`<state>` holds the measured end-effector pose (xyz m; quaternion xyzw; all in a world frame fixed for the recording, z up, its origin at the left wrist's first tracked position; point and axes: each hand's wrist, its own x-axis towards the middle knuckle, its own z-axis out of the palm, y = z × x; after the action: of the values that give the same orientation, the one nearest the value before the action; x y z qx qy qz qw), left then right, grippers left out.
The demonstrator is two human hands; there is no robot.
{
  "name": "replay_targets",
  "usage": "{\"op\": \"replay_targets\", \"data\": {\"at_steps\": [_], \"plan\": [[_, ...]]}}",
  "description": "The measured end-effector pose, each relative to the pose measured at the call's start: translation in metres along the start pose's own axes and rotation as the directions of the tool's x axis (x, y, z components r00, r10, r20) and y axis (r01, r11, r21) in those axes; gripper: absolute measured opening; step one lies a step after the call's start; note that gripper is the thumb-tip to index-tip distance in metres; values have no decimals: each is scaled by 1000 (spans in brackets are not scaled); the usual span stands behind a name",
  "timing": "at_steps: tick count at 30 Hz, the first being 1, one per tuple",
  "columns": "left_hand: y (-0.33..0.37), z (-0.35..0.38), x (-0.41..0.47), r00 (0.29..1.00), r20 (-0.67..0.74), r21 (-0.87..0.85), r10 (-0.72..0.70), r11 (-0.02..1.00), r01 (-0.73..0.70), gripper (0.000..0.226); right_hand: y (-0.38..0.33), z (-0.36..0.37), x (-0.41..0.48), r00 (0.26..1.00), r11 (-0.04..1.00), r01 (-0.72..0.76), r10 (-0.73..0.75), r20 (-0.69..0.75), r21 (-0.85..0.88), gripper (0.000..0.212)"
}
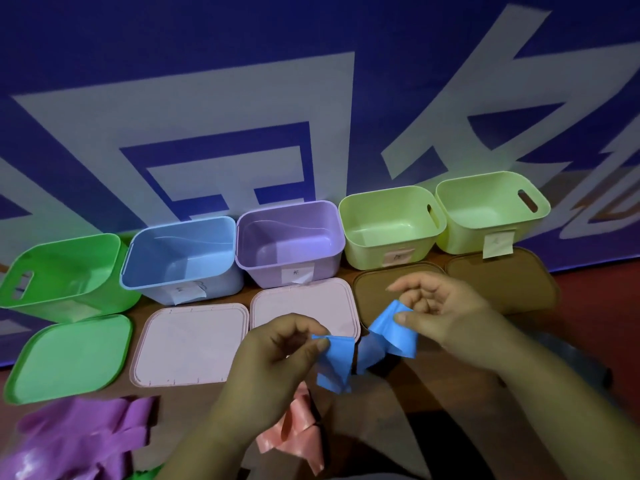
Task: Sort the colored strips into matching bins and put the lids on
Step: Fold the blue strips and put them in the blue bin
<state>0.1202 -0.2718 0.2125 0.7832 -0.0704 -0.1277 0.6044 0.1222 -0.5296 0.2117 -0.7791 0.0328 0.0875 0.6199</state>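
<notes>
The blue strip (332,362) is held above a pink lid (304,299), one end pinched by the left hand (277,358), the other by the right hand (446,313). If tossed loosely, it could be landed short of the blue bin (156,282) (or in the adjacent purple bin (263,268)).

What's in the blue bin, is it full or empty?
Empty. The blue bin shows only bare floor; the blue strip is outside, pinched by left hand and right hand.

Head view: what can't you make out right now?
Label on the purple bin: head view, writing too small and blurred.
Purple strips: cut off by the bottom-left edge.
Pink strip: partly hidden behind the left hand.
Blue strip: one piece or two, its folds hide that.
</notes>
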Motion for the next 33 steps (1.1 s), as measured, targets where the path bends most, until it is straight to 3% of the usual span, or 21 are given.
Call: {"op": "replay_targets", "data": {"at_steps": [3,6,10,14,17,19,21,26,33], "plan": [[8,-4,3,1000,-3,-7,11,1000,-11,6,-27,-4,-4,993,928,114,-94,71,-356,43],[17,-6,8,1000,-18,-37,21,999,-22,10,-52,-9,-8,958,709,281,-251,141,-647,42],[31,-9,11,997,8,-88,72,994,-71,17,-73,-5,-14,905,573,348,-413,105,-742,31],[43,-14,9,992,37,-105,117,988,-113,34,-89,2,-26,854,505,267,-518,-41,-821,29],[52,-12,9,989,42,-101,143,985,-138,40,-97,7,-34,899,722,176,-395,-190,-669,32],[57,-9,10,987,43,-102,154,984,-149,41,-97,8,-33,931,896,146,-267,-247,-418,38],[59,-7,9,986,52,-112,159,982,-152,40,-95,7,-30,958,979,114,-154,-241,-168,40],[55,-4,5,984,49,-113,169,980,-163,38,-84,13,-32,984,976,133,-109,-143,171,45],[54,-3,-1,983,-29,-139,181,973,-184,27,-80,28,-34,959,977,206,-190,-208,60,37]]}}
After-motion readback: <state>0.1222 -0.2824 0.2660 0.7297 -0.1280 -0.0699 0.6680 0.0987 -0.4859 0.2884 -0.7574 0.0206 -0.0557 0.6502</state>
